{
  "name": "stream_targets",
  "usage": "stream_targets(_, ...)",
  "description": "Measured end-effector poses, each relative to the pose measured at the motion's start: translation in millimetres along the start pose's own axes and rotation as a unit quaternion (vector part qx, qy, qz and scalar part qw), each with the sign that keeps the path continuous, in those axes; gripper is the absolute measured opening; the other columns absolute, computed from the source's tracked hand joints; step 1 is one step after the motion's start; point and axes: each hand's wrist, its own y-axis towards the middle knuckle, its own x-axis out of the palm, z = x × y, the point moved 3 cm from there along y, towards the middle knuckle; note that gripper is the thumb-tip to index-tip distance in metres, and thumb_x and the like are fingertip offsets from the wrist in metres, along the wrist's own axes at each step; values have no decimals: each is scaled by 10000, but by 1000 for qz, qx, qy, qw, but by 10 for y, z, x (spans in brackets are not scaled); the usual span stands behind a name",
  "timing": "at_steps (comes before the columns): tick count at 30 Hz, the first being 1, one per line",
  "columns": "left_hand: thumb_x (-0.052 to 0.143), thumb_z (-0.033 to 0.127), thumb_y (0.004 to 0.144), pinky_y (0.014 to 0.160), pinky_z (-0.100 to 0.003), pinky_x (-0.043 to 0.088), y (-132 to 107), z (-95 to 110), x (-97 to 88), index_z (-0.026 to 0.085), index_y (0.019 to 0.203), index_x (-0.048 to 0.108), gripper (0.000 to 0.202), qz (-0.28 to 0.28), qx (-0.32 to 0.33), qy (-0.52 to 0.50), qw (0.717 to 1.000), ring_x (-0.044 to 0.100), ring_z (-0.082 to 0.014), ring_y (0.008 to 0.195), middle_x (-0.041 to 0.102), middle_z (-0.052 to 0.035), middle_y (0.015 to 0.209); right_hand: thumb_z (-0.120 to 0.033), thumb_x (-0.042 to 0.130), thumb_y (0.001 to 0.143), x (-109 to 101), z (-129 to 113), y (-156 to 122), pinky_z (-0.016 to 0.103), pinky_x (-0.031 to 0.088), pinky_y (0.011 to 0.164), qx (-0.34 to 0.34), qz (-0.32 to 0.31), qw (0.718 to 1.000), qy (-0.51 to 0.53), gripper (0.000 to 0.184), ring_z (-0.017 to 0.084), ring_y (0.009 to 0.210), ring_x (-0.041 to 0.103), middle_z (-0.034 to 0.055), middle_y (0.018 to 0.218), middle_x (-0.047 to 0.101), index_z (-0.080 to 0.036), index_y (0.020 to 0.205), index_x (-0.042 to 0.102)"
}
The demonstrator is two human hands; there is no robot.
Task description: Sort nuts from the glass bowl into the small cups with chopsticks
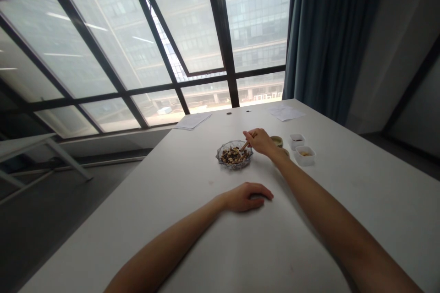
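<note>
One glass bowl [237,166] of mixed morsels [233,156], right hand [261,141] gripping wooden chopsticks [245,145] at its edge, left hand [246,196] resting loosely uncurled on the bench [268,247].

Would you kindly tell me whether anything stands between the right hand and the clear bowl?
Nothing visible does: the right hand holds a wooden utensil that reaches straight into the clear bowl.

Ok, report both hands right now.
Left hand: open, resting on the white tabletop, nothing visibly held.
Right hand: closed, holding thin brown chopsticks, tips at the clear scalloped glass bowl of small mixed pieces.
</note>
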Motion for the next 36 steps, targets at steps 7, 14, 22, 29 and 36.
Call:
stream_targets(7, 575, 300, 970, 1100, -383, 473, -1, 8, -7, 201, 1270, 676, 332, -4, 3, 10, 1000, 643, -238, 1206, 691, -128, 1296, -478, 484, 984, 14, -7, -7, 250, 422, 533, 1, -2, 1000, 12, 507, 165, 526, 631, 45, 535, 657, -193, 577, 587)
stream_targets(14, 582, 315, 968, 1098, -381, 476, -1, 14, -7, 210, 1269, 679, 333, -2, 0, 2, 1000, 644, -237, 1207, 693, -124, 1294, -498, 460, 992, 31, -42, -31, 261, 426, 539, 4, 18, 1000, -5, 528, 160, 501, 588, 29, 479, 600, -204, 564, 557)
stream_targets(22, 575, 311, 972, 1099, -373, 471, -7, 5, -9, 204, 1270, 678, 333, -5, 4, 10, 1000, 643, -233, 1209, 690, -127, 1297, -565, 480, 979, -192, -89, 20, 250, 427, 440, 32, 85, 994, 66, 542, 168, 433, 613, 50, 484, 608, -170, 646, 644)
stream_targets(29, 561, 297, 977, 1093, -366, 470, 0, 12, -10, 190, 1270, 676, 332, -6, 9, 13, 1000, 641, -231, 1211, 686, -136, 1295, -621, 476, 979, -903, -263, -17, 243, 509, 456, 43, 196, 977, 66, 571, 165, 426, 626, 64, 487, 618, -154, 709, 665)
stream_targets(36, 564, 324, 978, 1085, -367, 475, 4, 7, -15, 192, 1271, 677, 340, -8, 11, 17, 1000, 645, -236, 1212, 690, -141, 1291, -518, 375, 1048, -1669, -106, -148, 313, 566, 535, 133, 353, 925, -50, 542, 227, 553, 705, 128, 607, 664, -124, 839, 684)
